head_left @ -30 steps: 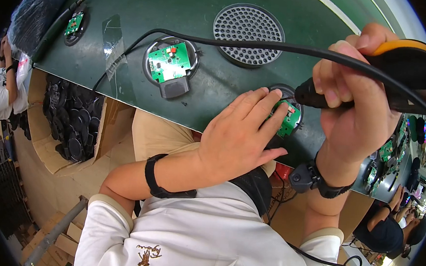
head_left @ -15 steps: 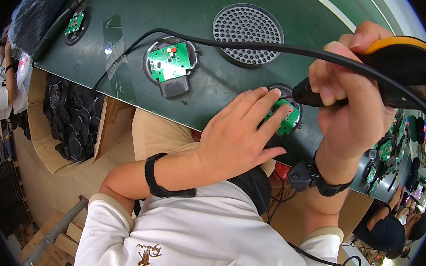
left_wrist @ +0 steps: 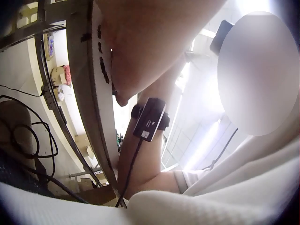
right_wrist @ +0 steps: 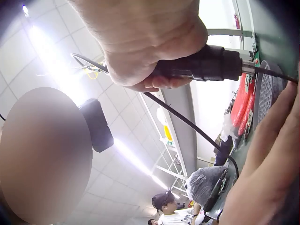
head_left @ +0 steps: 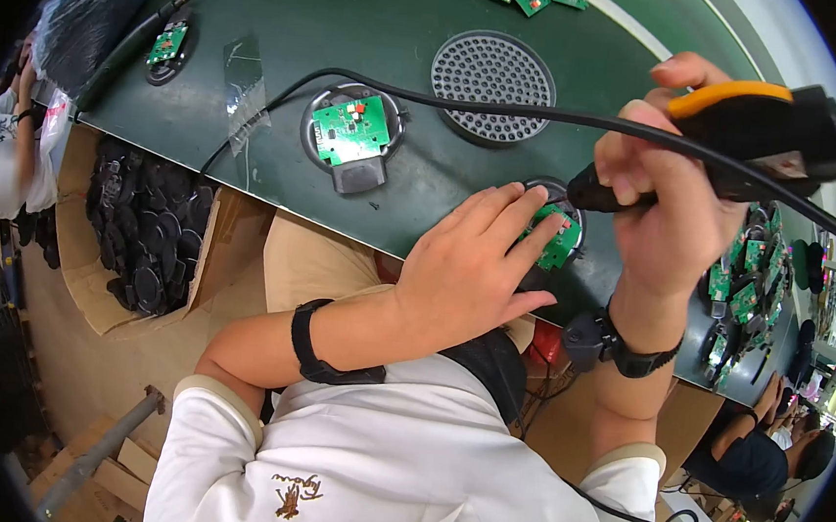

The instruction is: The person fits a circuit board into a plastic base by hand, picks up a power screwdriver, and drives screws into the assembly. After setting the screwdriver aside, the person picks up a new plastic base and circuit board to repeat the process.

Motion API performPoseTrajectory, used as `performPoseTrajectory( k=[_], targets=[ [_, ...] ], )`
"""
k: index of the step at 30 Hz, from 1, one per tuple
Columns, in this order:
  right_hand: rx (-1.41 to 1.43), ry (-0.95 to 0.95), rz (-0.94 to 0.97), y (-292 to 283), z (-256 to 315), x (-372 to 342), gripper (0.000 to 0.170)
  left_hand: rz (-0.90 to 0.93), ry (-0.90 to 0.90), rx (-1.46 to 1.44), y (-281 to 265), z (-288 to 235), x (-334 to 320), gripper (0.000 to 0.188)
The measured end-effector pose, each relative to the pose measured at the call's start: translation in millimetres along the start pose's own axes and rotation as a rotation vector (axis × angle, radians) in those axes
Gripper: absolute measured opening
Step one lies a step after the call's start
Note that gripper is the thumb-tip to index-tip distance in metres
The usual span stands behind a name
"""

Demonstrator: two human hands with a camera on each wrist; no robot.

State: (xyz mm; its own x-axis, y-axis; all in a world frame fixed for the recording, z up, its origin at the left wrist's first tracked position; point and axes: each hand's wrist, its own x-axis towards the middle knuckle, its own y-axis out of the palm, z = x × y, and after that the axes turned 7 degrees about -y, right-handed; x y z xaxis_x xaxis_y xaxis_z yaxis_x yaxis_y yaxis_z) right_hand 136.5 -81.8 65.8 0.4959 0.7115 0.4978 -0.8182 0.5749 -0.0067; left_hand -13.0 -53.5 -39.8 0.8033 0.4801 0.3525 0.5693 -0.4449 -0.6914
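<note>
Grips the power screwdriver (head_left: pixel 809 133) in the right hand (head_left: pixel 673 198); steadies the near-right circuit board (head_left: pixel 563 241) with a straight-fingered left hand (head_left: pixel 466 277). Seems mid-fastening; probably has the second board (head_left: pixel 350 130), farther left, yet to secure.

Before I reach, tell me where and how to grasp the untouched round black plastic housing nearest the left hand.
Probably pinch the grey rectangular tab by its side edges, coming from the near edge of the dark green table. It juts that way from the round black housing, whose middle the green circuit board covers; the black cable runs past its far side.
</note>
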Motion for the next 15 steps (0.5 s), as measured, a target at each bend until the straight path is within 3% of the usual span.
performPoseTrajectory(
  k=[4, 5, 6, 10, 13, 15],
  targets=[
    [0.116, -0.128, -0.035, -23.2, -2.6, 10.9, 0.036, 0.016, 0.015, 0.002, -4.1, -0.6, 0.0, 0.077],
    [0.127, -0.074, -0.03, -30.3, 9.3, 20.1, 0.037, 0.01, 0.022, 0.007, -5.9, -0.9, -0.2, 0.077],
    [0.191, -0.132, 0.035, -39.1, 12.2, 28.8, 0.039, 0.028, 0.02, -0.014, -8.5, -1.5, -0.3, 0.079],
    [0.159, -0.219, 0.01, -65.1, -1.3, 61.5, 0.042, 0.075, 0.005, -0.125, -16.1, 3.7, 3.6, 0.088],
    [0.05, -0.31, -0.201, -50.0, -2.1, 77.5, 0.047, 0.163, 0.071, -0.054, -23.9, 7.5, 14.1, 0.091],
    [0.015, -0.251, -0.157, -56.9, 7.9, 85.6, 0.046, 0.191, 0.088, -0.05, -27.1, 8.6, 23.4, 0.092]
  ],
)
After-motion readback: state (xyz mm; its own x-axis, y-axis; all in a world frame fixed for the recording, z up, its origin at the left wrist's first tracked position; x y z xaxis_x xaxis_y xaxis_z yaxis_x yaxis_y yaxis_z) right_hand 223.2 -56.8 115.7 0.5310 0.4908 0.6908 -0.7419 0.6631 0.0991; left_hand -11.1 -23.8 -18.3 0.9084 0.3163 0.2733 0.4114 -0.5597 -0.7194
